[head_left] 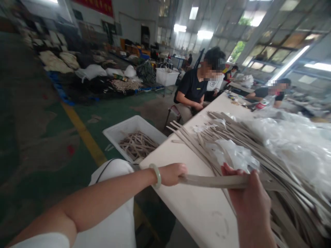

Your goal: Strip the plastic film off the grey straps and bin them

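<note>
Where the bench (186, 208) ends at its left corner, a smooth white plastic bin (129, 126) stands beside it, with a tangled heap of flat, brownish offcuts (139, 144) inside. Farther right, near that same corner, the left hand (172, 174), wearing a pale green, rounded bangle (157, 175), is clenched around the left end of a grey-brown strip (207, 181). This strip is long, flat and matt, and it runs almost level above the bench surface towards the right. Its middle part passes into the right hand (249, 196), which grips it with the thumb in front and the fingers behind. How the left fingers are folded cannot be seen, and the strip's end is hidden inside them. Beyond the right hand, the strip is difficult to separate from the pile of similar strips (248, 142), which lie lengthwise on the bench. Crumpled, shiny, transparent plastic sheeting (297, 144) covers the pile's far side; both are cut off at right, and blur softens their outlines.
</note>
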A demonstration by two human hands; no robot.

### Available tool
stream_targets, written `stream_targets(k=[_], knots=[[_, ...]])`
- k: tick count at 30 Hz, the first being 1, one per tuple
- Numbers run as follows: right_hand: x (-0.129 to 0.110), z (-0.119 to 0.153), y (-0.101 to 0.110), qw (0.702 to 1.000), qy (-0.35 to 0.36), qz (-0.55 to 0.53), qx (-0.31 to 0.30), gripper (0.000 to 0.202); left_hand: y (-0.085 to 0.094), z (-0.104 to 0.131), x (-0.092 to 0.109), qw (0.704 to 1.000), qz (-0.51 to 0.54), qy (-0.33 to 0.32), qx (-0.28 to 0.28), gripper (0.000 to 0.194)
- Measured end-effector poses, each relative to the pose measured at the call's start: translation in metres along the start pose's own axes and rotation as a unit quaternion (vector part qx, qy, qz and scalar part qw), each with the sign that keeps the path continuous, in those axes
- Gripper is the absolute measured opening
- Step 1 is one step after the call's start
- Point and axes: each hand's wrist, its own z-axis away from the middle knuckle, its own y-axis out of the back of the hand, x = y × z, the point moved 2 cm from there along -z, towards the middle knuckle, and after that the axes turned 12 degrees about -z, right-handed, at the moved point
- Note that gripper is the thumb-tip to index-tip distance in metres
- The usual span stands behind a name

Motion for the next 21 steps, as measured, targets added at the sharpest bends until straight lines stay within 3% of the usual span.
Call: stream_targets(k=[3,5,7,9,11,13,15,17,21], knots=[[0.006,0.019,-0.042,0.999,0.026,0.025,-0.020,0.049,0.025,0.006,-0.006,0.977,-0.107,0.010,0.187,0.017],[0.009,0.024,-0.061,0.997,0.054,0.046,-0.009,0.045,0.049,0.016,-0.009,0.959,-0.103,0.047,0.260,0.019],[0.017,0.022,-0.069,0.996,0.035,0.075,-0.024,0.041,0.078,0.030,-0.014,0.953,-0.003,0.083,0.292,0.015],[0.032,0.016,-0.068,0.988,-0.030,0.132,-0.072,0.051,0.108,0.048,-0.026,0.932,0.190,0.103,0.290,0.013],[0.048,0.010,-0.061,0.968,-0.080,0.211,-0.108,0.060,0.137,0.069,-0.043,0.862,0.401,0.114,0.290,0.017],[0.066,0.011,-0.054,0.952,-0.095,0.269,-0.112,0.059,0.161,0.091,-0.067,0.745,0.545,0.152,0.353,0.018],[0.085,0.023,-0.053,0.944,-0.108,0.288,-0.116,0.053,0.175,0.111,-0.096,0.626,0.595,0.218,0.453,0.015],[0.107,0.044,-0.056,0.939,-0.135,0.288,-0.133,0.050,0.172,0.127,-0.126,0.546,0.583,0.285,0.530,0.010],[0.155,0.084,-0.063,0.937,-0.177,0.269,-0.134,0.051,0.137,0.145,-0.176,0.473,0.532,0.387,0.586,0.022]])
